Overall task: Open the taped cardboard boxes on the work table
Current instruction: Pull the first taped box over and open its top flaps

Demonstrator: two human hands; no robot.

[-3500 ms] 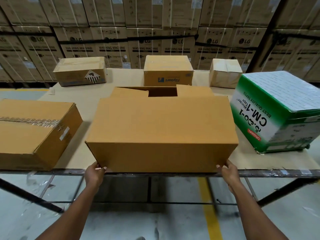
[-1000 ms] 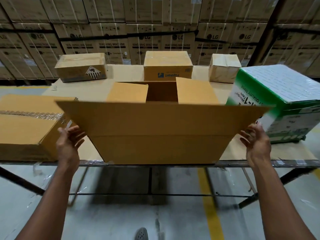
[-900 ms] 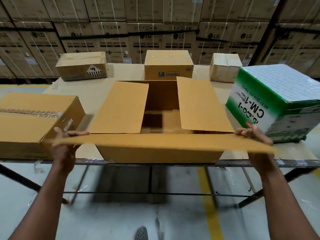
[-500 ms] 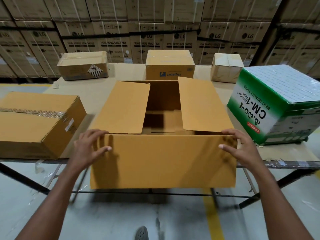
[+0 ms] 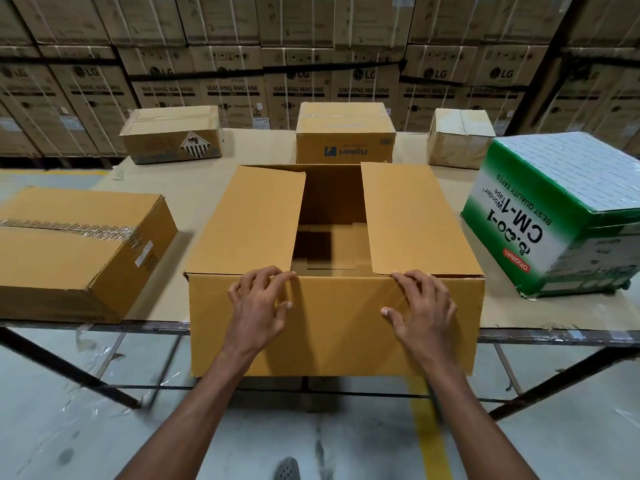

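Observation:
A large plain cardboard box (image 5: pixel 408 216) stands at the table's front edge with its top open. Its near flap (image 5: pixel 332 327) hangs down over the front, and the two side flaps lie partly over the opening. My left hand (image 5: pixel 259 303) and my right hand (image 5: pixel 422 304) rest with spread fingers on the near flap, fingertips at the fold. Neither hand grips anything. The inside of the box is dark, with its bottom flaps visible.
A taped brown box (image 5: pixel 76 251) sits at the left, and a green and white tape carton (image 5: pixel 557 216) at the right. Three smaller boxes line the table's far side (image 5: pixel 171 135) (image 5: pixel 344 133) (image 5: pixel 459 136). Stacked washing machine cartons (image 5: pixel 298 81) stand behind the work table (image 5: pixel 194 188).
The near flap has swung from upright, over the edge, down to hang in front of the box. Both hands moved inward from the flap's ends to its middle.

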